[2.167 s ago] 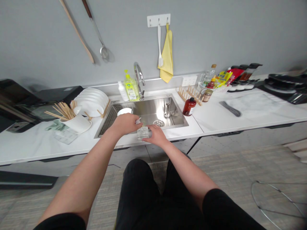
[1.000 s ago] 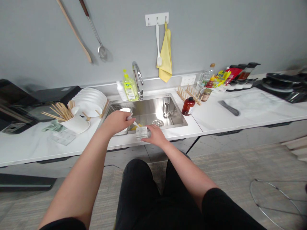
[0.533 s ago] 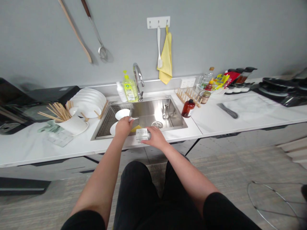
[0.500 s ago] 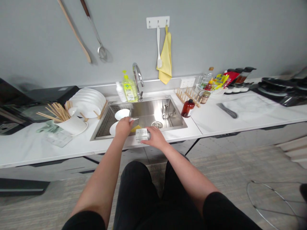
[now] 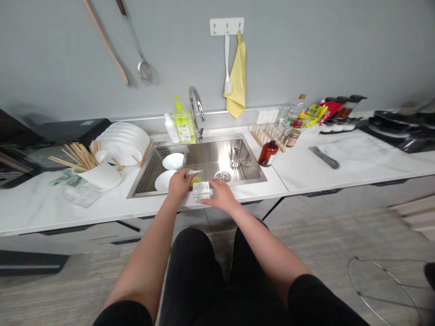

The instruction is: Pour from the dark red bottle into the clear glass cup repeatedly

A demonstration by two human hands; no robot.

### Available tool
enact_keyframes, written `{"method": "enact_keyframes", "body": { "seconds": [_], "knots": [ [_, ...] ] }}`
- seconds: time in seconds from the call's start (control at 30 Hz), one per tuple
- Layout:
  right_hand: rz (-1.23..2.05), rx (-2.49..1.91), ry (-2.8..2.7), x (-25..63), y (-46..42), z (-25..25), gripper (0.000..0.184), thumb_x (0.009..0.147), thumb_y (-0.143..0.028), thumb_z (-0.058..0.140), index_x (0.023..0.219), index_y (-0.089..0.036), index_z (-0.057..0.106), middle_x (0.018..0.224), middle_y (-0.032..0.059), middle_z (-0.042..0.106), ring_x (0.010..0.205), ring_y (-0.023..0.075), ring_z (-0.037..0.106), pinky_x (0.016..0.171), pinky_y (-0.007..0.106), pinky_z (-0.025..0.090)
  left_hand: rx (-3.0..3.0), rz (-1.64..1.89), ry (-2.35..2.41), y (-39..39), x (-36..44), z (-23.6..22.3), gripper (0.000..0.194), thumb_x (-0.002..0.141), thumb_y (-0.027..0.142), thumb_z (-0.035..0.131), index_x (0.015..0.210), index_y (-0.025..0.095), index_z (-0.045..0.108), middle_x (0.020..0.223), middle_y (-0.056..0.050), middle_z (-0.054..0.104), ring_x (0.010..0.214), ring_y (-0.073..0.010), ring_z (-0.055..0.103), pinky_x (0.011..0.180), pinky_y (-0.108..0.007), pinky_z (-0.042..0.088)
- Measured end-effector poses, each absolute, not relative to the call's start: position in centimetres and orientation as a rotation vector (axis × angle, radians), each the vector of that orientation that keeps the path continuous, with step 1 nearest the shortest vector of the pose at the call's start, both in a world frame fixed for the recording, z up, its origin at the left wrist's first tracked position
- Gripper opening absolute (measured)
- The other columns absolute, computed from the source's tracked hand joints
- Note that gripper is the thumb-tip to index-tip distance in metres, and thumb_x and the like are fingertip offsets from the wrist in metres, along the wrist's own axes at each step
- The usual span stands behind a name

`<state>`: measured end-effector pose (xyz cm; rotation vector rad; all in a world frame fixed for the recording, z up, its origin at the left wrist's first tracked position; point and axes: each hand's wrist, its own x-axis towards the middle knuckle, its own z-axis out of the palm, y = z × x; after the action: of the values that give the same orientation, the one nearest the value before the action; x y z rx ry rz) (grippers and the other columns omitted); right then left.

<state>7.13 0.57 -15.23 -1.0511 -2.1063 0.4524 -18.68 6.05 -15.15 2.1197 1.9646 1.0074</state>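
My left hand (image 5: 180, 183) is closed around a slim white tool (image 5: 195, 172) whose pale tip points right, over the front of the sink. What kind of tool it is I cannot make out. Just to the right, my right hand (image 5: 221, 194) grips a clear, square-sided container (image 5: 201, 191) at the counter's front edge. A patch of yellow, perhaps a sponge (image 5: 196, 179), shows behind the container. Beside my left hand, a white plate or bowl (image 5: 163, 181) and a white bowl (image 5: 173, 161) sit in the left side of the steel sink (image 5: 210, 156).
A tap (image 5: 197, 113), a green pump bottle (image 5: 184, 123) and a white bottle (image 5: 171, 129) stand behind the sink. White plates (image 5: 124, 140) and a chopstick holder (image 5: 102, 174) are on the left. To the right stand a brown bottle (image 5: 268, 153) and a wooden rack (image 5: 272, 136).
My left hand, with the white tool, first drew back left from the container, then came down to the sink's front and a little right. My right hand has kept its hold on the container.
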Motion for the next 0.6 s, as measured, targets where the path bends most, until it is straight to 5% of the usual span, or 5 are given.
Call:
{"method": "enact_keyframes", "body": {
  "seconds": [0.37, 0.6],
  "knots": [
    [0.469, -1.052, -2.098, 7.1, 0.3, -15.0, 0.085, 0.074, -0.059, 0.107, 0.143, -0.025, 0.072, 0.131, 0.0131, 0.079, 0.127, 0.0375, 0.072, 0.114, 0.051, 0.055, 1.7, 1.272, 2.067, 2.9, -19.0, -13.7, 0.04, 0.096, 0.051, 0.071, 0.122, 0.022, 0.081, 0.093, -0.005, 0.081, 0.088, -0.0254, 0.075, 0.089, -0.036, 0.055],
    [0.478, -1.06, -2.104, 7.0, 0.2, -14.9, 0.082, 0.075, -0.058, 0.106, 0.142, -0.025, 0.072, 0.133, 0.0129, 0.079, 0.125, 0.0373, 0.072, 0.112, 0.051, 0.055, 1.328, 1.475, 1.778, 1.2, -21.1, -12.7, 0.046, 0.091, 0.056, 0.07, 0.12, 0.019, 0.07, 0.109, -0.013, 0.086, 0.092, -0.024, 0.081, 0.081, -0.033, 0.058]
  ]
}}
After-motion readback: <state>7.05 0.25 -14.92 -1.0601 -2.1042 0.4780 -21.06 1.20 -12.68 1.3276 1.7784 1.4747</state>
